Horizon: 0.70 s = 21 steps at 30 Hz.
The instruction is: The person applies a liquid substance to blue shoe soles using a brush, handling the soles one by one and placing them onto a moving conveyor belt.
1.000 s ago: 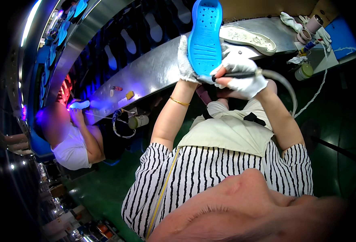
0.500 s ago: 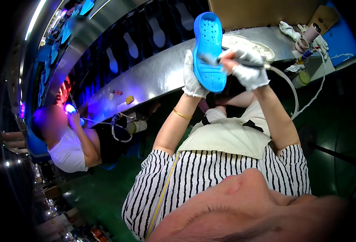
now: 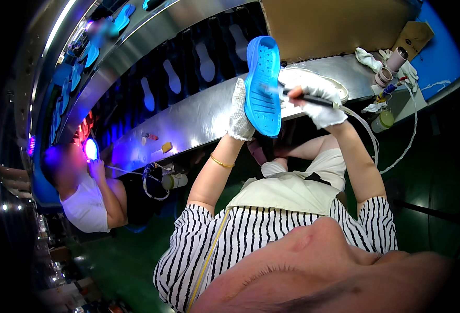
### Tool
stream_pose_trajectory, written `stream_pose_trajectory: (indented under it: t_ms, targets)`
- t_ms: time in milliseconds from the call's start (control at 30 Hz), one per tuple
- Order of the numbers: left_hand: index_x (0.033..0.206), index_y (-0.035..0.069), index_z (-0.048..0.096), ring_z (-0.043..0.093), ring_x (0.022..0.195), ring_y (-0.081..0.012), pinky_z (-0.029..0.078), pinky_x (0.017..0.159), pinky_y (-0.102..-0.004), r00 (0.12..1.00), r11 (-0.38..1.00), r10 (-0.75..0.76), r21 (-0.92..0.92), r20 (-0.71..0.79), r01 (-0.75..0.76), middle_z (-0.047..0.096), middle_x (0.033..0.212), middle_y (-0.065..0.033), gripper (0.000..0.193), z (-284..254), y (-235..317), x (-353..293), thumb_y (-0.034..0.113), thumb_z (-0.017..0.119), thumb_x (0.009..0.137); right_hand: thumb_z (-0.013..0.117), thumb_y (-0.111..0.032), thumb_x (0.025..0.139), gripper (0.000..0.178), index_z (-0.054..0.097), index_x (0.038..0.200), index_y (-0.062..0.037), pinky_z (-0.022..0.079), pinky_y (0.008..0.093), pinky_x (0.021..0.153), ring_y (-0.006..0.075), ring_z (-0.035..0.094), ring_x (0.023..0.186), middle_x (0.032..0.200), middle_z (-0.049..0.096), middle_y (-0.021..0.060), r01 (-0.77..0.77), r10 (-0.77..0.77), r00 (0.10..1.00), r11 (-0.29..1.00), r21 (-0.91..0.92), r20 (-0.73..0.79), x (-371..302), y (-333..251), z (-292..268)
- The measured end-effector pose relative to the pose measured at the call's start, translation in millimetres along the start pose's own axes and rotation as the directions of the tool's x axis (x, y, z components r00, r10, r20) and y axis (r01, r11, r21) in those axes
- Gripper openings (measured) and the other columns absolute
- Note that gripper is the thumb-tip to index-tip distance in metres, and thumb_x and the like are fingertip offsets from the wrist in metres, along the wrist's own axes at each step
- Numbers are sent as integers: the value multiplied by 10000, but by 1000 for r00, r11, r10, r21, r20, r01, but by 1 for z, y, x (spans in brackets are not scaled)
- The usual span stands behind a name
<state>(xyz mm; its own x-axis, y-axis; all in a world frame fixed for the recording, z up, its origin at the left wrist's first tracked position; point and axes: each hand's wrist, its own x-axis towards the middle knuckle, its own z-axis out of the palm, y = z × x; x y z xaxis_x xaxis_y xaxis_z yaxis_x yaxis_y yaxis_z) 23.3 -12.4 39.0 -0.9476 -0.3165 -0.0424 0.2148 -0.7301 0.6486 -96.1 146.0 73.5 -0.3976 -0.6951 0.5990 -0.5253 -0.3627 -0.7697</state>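
A blue shoe sole (image 3: 263, 99) with small holes and crosswise ridges is held up in front of me. My left hand (image 3: 239, 115), in a white knit glove, grips it along its left edge near the lower end. In my right hand (image 3: 321, 101), gloved with bare fingertips, is a dark-handled brush (image 3: 313, 98) joined to a pale hose (image 3: 365, 125). The blurred brush head meets or nearly meets the middle of the sole's inner face. Behind my right hand a whitish shoe-shaped piece (image 3: 337, 86) lies on the metal ledge, partly hidden.
A conveyor carrying sole shapes (image 3: 172, 78) runs beyond the metal ledge (image 3: 198, 119). A cardboard sheet (image 3: 334, 28) stands behind. Cups (image 3: 384, 77), gloves (image 3: 368, 58) and a green-lidded jar (image 3: 382, 122) are at right. A co-worker (image 3: 86, 203) sits at left beside a bright light.
The sole has moved slightly left and lower and turned a little, my left hand with it. My right hand and the brush have also shifted lower, and the whole view has shifted somewhat.
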Motion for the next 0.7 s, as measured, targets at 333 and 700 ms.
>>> stream_pose_trajectory:
  t_ms: [333, 700]
  targets:
    - [1260, -18, 429, 630, 877, -323, 527, 787, -431, 972, 953, 52, 278, 229, -116, 596, 1059, -192, 777, 58, 69, 56, 642, 281, 879, 678, 38, 610, 174, 626, 753, -48, 492, 311, 661, 275, 614, 753, 827, 621, 125, 284, -277, 958, 894, -348, 69, 12, -36, -46]
    - [1179, 83, 536, 548, 1024, -316, 412, 935, -357, 449, -640, 633, 752, 631, -154, 578, 1144, -163, 470, 97, 234, 283, 431, 469, 870, 714, 107, 600, 242, 621, 748, -61, 471, 283, 696, 207, 589, 733, 803, 599, 97, 74, -179, 961, 902, -426, -211, -29, -28, -62]
